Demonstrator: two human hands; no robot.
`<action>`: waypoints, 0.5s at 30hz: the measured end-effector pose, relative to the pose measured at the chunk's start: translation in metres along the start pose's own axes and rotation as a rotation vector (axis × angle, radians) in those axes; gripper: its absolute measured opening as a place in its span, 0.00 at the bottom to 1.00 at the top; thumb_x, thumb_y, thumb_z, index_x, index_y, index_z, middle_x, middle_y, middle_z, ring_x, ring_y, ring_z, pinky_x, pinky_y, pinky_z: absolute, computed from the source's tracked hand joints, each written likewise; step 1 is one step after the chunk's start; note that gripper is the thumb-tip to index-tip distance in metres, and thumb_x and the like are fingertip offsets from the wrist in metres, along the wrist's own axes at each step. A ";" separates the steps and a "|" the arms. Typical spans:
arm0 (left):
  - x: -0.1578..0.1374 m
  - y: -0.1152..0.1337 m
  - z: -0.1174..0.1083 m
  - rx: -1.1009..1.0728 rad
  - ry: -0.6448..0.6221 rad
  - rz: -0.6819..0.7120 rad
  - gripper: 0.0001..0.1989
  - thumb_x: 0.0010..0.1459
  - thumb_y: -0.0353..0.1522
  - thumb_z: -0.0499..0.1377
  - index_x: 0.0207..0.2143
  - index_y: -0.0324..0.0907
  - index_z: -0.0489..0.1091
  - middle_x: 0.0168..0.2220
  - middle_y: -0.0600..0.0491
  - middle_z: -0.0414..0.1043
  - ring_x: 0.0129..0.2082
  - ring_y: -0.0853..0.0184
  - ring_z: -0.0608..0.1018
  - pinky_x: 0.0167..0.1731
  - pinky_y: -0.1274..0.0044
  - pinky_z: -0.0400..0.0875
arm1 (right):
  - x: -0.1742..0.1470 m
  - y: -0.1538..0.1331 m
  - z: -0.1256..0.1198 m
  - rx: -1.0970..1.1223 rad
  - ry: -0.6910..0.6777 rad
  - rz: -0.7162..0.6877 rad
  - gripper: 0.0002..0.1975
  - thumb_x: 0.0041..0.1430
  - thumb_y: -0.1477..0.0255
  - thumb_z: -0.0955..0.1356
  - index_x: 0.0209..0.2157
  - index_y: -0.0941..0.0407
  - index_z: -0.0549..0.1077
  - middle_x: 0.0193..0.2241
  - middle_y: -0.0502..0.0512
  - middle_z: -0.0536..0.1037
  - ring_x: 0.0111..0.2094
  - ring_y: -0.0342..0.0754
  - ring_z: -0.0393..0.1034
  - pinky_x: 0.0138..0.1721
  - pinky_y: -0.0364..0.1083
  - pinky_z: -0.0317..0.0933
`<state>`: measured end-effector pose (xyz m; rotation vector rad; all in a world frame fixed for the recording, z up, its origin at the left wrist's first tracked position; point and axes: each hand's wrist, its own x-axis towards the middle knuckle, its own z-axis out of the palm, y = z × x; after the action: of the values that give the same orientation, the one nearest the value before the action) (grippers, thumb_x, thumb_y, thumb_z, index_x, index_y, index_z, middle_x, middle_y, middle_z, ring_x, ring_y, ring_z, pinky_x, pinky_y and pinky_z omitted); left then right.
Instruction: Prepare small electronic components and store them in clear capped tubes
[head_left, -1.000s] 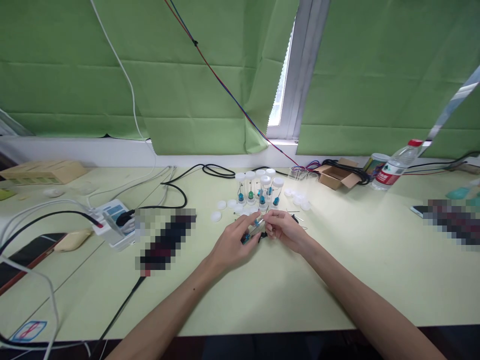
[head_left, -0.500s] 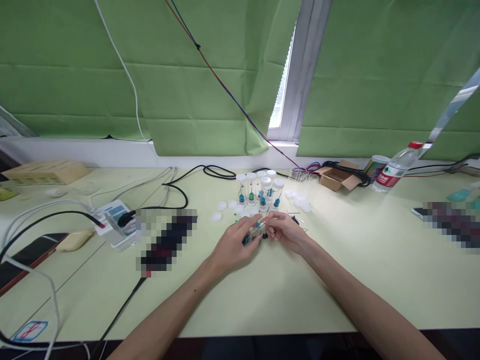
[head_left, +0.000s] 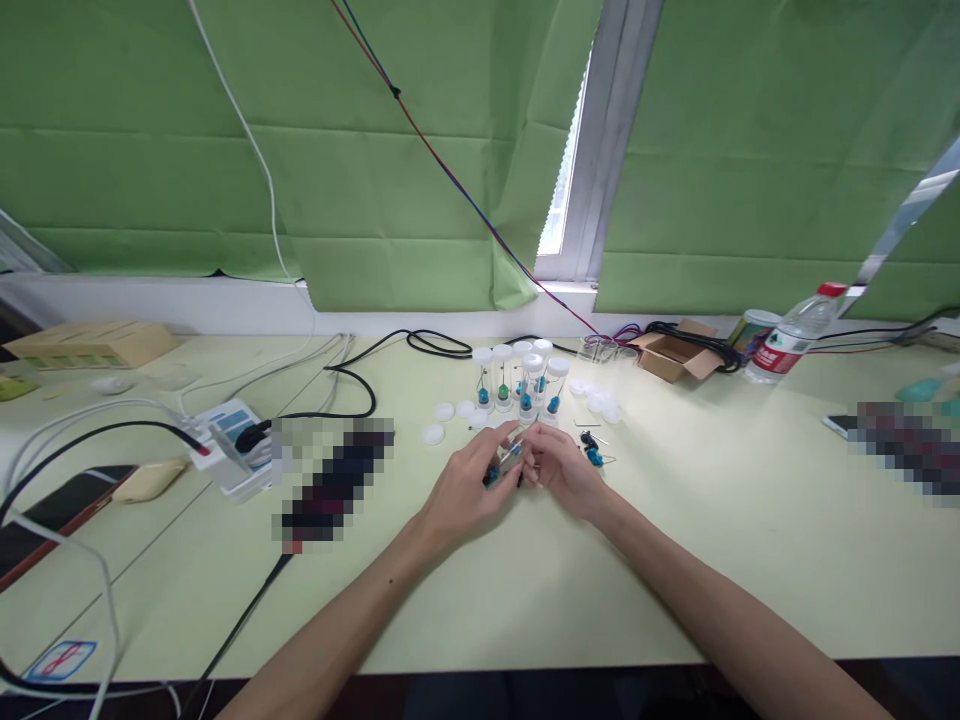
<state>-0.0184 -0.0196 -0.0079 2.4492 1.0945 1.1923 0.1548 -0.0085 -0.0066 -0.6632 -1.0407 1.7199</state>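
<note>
My left hand [head_left: 474,478] is curled around a small clear tube [head_left: 511,452] with a bit of blue in it, tilted between thumb and fingers. At the tube's right end, my right hand [head_left: 568,472] has its fingers pinched together; what they grip is too small to tell. Dark and blue small parts show beneath my left palm, mostly hidden. Just beyond my hands stand several capped clear vials [head_left: 527,388] with blue or green pieces inside. Blue and black small parts [head_left: 591,450] with thin wires lie right of my right hand.
White round caps [head_left: 433,434] lie left of the vials, with more caps [head_left: 602,402] to the right. Farther back are an open cardboard box [head_left: 676,358], a water bottle [head_left: 793,338] and black cable [head_left: 439,345]. A power strip [head_left: 238,448] with cords sits at left.
My right hand has shifted slightly down and left, closer to my left hand, uncovering more of the blue and black parts at its right. The vials have not moved.
</note>
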 end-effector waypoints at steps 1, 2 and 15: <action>0.000 -0.001 0.000 0.003 0.010 -0.008 0.24 0.60 0.30 0.56 0.59 0.46 0.58 0.39 0.52 0.72 0.28 0.72 0.72 0.31 0.79 0.70 | -0.001 0.000 0.002 -0.023 -0.002 -0.020 0.14 0.53 0.61 0.72 0.27 0.56 0.69 0.20 0.45 0.67 0.18 0.39 0.62 0.20 0.41 0.54; 0.000 -0.002 0.000 0.006 0.022 -0.019 0.25 0.60 0.31 0.56 0.59 0.46 0.58 0.40 0.52 0.71 0.28 0.72 0.73 0.31 0.79 0.70 | -0.002 0.000 0.004 -0.059 -0.005 -0.043 0.14 0.53 0.59 0.71 0.28 0.55 0.69 0.21 0.45 0.67 0.19 0.40 0.62 0.20 0.41 0.54; 0.000 -0.006 0.000 0.062 0.071 -0.058 0.27 0.60 0.33 0.57 0.60 0.48 0.56 0.42 0.52 0.73 0.33 0.69 0.76 0.32 0.78 0.71 | -0.007 0.001 0.010 -0.425 0.028 -0.252 0.17 0.52 0.62 0.73 0.42 0.50 0.71 0.29 0.47 0.63 0.24 0.41 0.61 0.23 0.42 0.58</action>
<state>-0.0217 -0.0151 -0.0112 2.4193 1.2313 1.2549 0.1491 -0.0187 -0.0031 -0.7804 -1.4237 1.2789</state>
